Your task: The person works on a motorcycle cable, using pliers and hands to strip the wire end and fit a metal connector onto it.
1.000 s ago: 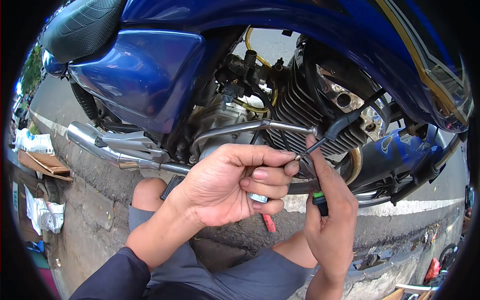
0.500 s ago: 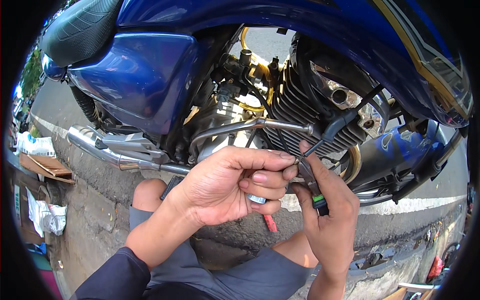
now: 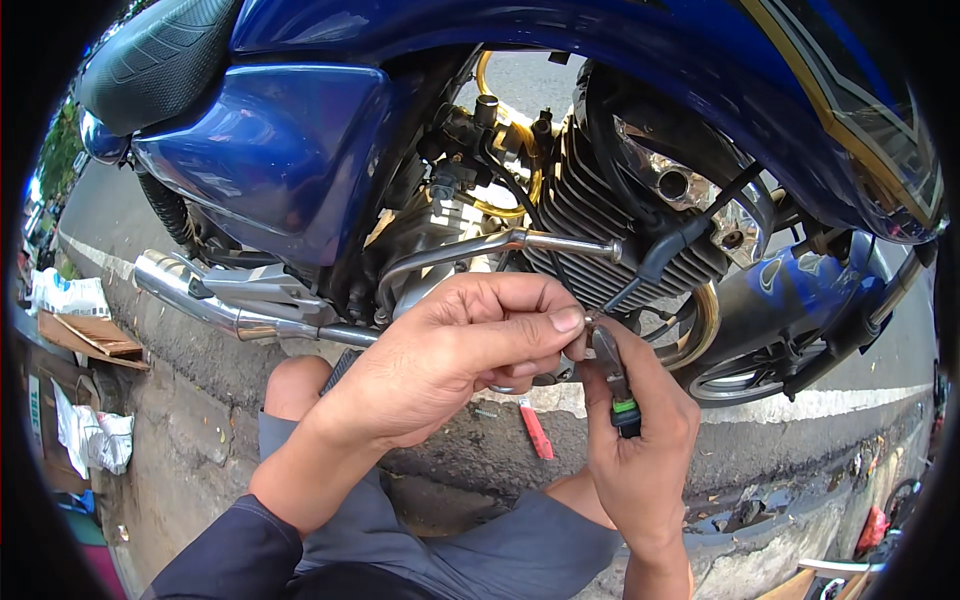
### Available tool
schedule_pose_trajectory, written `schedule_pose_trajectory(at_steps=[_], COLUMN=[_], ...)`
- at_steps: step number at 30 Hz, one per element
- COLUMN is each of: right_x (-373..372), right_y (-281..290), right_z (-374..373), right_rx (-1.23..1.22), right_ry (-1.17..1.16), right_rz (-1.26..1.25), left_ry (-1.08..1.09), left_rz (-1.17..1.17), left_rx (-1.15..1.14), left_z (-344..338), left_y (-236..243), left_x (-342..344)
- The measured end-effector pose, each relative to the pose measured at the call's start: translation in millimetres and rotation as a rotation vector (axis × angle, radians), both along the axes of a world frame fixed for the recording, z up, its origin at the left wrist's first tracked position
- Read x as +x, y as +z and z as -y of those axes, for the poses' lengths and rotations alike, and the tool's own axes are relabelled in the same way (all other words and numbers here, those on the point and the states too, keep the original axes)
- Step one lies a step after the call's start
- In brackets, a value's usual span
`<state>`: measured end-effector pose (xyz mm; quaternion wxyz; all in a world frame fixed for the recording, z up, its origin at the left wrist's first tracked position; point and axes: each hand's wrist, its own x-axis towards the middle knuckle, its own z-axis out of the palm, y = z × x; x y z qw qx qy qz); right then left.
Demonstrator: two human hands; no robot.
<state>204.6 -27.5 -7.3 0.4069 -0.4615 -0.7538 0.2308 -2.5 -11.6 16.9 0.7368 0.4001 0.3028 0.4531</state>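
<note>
My left hand [image 3: 450, 345] is closed, thumb and forefinger pinched at the end of a thin black cable [image 3: 622, 294]; the tip is mostly hidden by fingers. A bit of silvery metal [image 3: 500, 388] shows under its curled lower fingers, too covered to name. Closed in my right hand [image 3: 650, 430] is a pair of pliers [image 3: 610, 362] with black and green handles. Their jaws point up at the left fingertips, touching or nearly touching the cable end. From there the cable runs up to a black rubber boot [image 3: 668, 255] beside the finned engine cylinder [image 3: 590, 210].
A blue motorcycle [image 3: 290, 150] stands close in front, its chrome kick lever [image 3: 500, 243] just above my hands. The exhaust pipe [image 3: 220, 310] lies left. On the ground below my hands is a red-handled tool [image 3: 535, 430]. Cardboard [image 3: 95, 338] and white bags [image 3: 95, 435] sit far left.
My left hand has rolled over, with its thumb now on top and the silvery piece mostly covered. The right hand and pliers shifted slightly down and left. More of the red-handled tool shows.
</note>
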Motion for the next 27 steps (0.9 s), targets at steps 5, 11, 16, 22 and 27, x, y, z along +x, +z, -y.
schedule_pose_trajectory(at_steps=[5,11,16,22,27], right_x=[1,5,5,5,-6], right_y=[2,18,24,16,26], right_z=[11,19,19,14,16], right_rx=[-0.141,-0.316,-0.56,-0.385,-0.406], right_ry=[-0.025,0.114,0.14,0.199,0.153], right_rz=[-0.075,-0.146,-0.295,-0.194,-0.232], left_ry=[0.001,0.104,0.313,0.441,0.523], left_rz=[0.065,-0.057,-0.248,-0.229,-0.348], left_rx=[-0.043,0.042,0.167,0.263,0.396], left_z=[-2,2,13,19,19], left_y=[-5,-5,-2,1,0], left_x=[-1,2,13,21,20])
